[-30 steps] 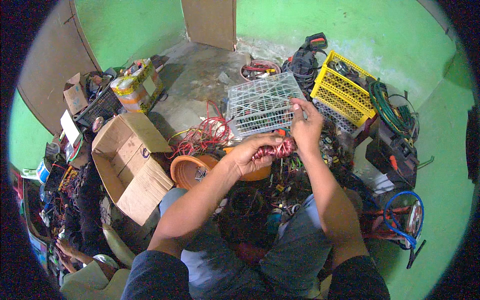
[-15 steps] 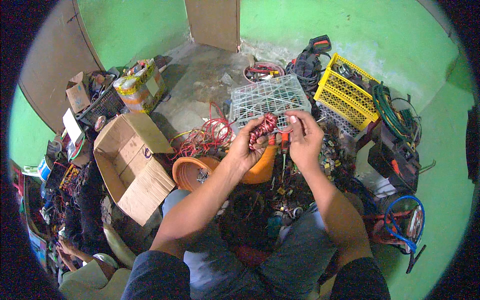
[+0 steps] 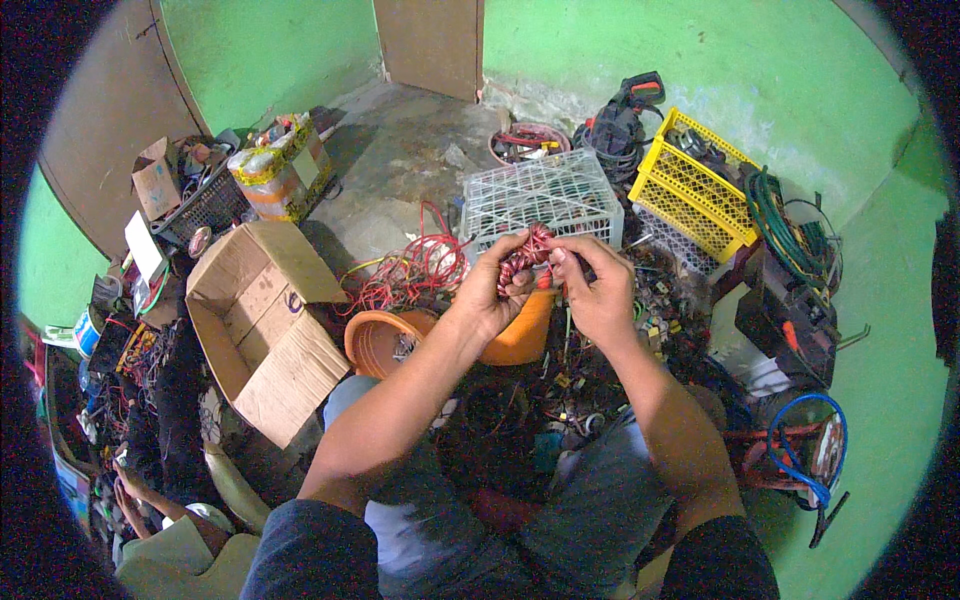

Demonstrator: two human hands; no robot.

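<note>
A coiled bundle of red wire (image 3: 522, 262), with a coppery sheen, is gripped in my left hand (image 3: 488, 290), its fingers wrapped round the lower part. My right hand (image 3: 600, 292) is closed in a pinch at the bundle's right side, with thumb and forefinger against the wire; the exact strand between them is hard to make out. Both hands are held up in front of a pale plastic crate (image 3: 545, 190). Below them stand an orange pot (image 3: 520, 335) and another orange pot (image 3: 368, 345) with small metal bits inside.
Loose red wires (image 3: 415, 265) lie left of the crate. An opened cardboard box (image 3: 240, 320) sits further left, and a yellow crate (image 3: 690, 180) to the right. Small scrap parts (image 3: 650, 325) cover the floor. Another person's hands (image 3: 135, 495) show at lower left.
My right hand has moved left and slightly down, from a little apart to right against the wire bundle. My left hand keeps its hold in nearly the same place.
</note>
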